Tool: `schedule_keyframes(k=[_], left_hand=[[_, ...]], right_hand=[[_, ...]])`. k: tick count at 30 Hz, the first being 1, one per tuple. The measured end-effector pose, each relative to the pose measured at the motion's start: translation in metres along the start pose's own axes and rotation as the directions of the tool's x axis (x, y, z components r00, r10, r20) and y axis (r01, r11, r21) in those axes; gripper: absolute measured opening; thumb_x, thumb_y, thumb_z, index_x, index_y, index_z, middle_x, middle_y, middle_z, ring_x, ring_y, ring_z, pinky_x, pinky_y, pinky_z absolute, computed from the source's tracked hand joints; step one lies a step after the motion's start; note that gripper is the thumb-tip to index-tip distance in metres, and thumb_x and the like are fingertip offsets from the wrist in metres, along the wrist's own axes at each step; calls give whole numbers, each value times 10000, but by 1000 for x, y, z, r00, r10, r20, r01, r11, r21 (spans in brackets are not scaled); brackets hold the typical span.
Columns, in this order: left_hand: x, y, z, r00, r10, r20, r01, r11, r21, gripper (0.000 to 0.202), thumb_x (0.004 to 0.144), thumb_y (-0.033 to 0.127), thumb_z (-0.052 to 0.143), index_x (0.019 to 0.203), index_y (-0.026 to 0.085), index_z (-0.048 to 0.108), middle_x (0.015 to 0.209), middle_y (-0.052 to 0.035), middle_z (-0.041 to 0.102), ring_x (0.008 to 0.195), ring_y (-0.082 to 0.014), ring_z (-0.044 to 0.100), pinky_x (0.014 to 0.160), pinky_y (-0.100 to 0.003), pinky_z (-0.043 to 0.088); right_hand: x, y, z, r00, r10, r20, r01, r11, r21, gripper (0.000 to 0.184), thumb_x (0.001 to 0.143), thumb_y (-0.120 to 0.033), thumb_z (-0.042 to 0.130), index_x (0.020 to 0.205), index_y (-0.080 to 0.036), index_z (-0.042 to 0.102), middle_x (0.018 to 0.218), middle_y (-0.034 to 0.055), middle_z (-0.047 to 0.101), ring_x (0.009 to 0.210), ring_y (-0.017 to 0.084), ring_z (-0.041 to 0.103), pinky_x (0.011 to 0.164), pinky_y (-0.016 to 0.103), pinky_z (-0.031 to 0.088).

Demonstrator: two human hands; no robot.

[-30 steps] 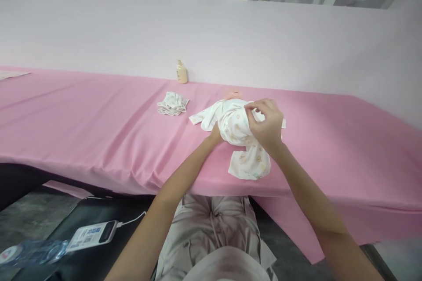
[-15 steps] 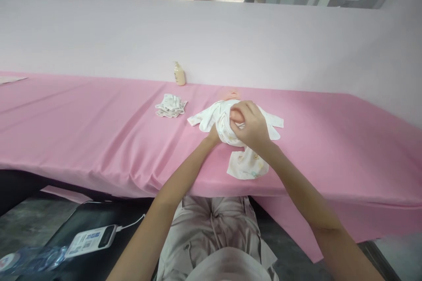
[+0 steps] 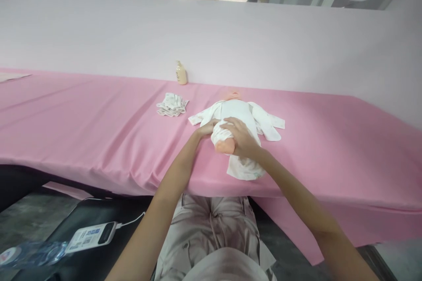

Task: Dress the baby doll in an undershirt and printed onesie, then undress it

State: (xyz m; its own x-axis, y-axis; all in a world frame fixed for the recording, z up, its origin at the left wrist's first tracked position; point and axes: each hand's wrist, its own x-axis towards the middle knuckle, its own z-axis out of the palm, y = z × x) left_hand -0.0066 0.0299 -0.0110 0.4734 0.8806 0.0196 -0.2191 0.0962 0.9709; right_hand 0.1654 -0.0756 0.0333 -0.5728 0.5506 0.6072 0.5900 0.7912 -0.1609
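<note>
A baby doll (image 3: 233, 95) lies on its back on the pink-covered table, its head toward the wall. White baby clothes (image 3: 236, 109) are on its body, with sleeves spread out on both sides. One bare foot (image 3: 225, 145) sticks out of a bunched white pant leg toward me. My right hand (image 3: 242, 138) is closed over that pant leg from the right, fingers curled on the cloth. From the left, my left hand (image 3: 208, 128) grips the same cloth, its fingertips partly hidden. The other pant leg (image 3: 245, 169) lies flat near the table's front edge.
A folded patterned cloth (image 3: 172, 105) lies left of the doll. Behind it a pump bottle (image 3: 181, 73) stands by the white wall (image 3: 132, 35). Below the pink tablecloth (image 3: 82, 131), a black seat holds a phone with a cable (image 3: 90, 237) and a plastic bottle (image 3: 33, 254).
The doll's foot has come out through the pant leg's opening and now points down toward me. My right hand moved lower, from the leg's opening to its side; my left hand shifted slightly up and left.
</note>
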Motion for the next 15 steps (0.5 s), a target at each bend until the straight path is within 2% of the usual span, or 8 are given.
schedule_keyframes(k=[4,6,8,10,11,12,13,15], left_hand=[[1,-1,-10,991,-54,126,65,995,-80,65,641,119,620,583,98,637,560,-45,637,566,-162,593,598,-270,455],[1,0,-8,986,-63,154,81,990,-119,176,700,249,635,611,97,639,579,-55,641,575,-161,601,594,-264,457],[1,1,-4,985,-56,161,68,995,-74,185,697,266,683,646,94,636,599,-40,640,559,-128,590,577,-232,440],[0,2,1,989,-17,149,22,999,-37,158,653,205,740,689,98,630,620,-13,637,552,-96,579,564,-202,421],[0,2,3,991,3,137,4,999,-49,171,640,190,755,708,101,625,629,-6,635,555,-91,581,564,-197,421],[1,2,4,993,19,120,-10,997,-79,185,639,192,760,725,103,622,636,-5,635,564,-95,588,572,-200,430],[1,2,5,995,40,90,-29,992,-123,192,644,197,758,739,106,618,642,-7,638,575,-102,598,584,-207,443],[4,1,4,997,71,24,-64,976,-209,190,662,199,745,769,107,617,672,-23,655,611,-120,621,623,-225,472]], right_hand=[[-11,-5,19,965,-37,260,60,995,-81,587,693,-302,672,1244,-147,538,1420,194,356,1343,343,262,1109,558,109],[-12,-5,18,939,-45,340,57,998,-27,626,678,-282,685,1271,-160,524,1434,191,342,1355,358,234,1099,594,43],[-8,2,8,906,-71,418,3,987,161,643,674,-305,696,1282,-196,517,1426,153,376,1352,347,255,1099,600,63],[-1,17,-5,898,-87,431,-126,888,442,593,713,-343,666,1276,-230,516,1380,106,453,1318,299,346,1098,548,196],[2,27,-11,921,-41,387,-202,798,567,537,747,-348,631,1262,-238,522,1334,89,503,1276,266,413,1077,498,283],[5,38,-14,948,71,311,-269,703,659,472,775,-338,592,1233,-237,540,1276,79,551,1215,235,481,1041,449,355],[7,50,-14,948,233,218,-317,621,717,406,788,-316,560,1183,-228,569,1203,76,595,1135,211,543,999,412,407],[6,71,-8,838,543,48,-396,545,739,292,762,-256,525,1028,-199,632,1027,74,653,960,184,614,930,387,460]])
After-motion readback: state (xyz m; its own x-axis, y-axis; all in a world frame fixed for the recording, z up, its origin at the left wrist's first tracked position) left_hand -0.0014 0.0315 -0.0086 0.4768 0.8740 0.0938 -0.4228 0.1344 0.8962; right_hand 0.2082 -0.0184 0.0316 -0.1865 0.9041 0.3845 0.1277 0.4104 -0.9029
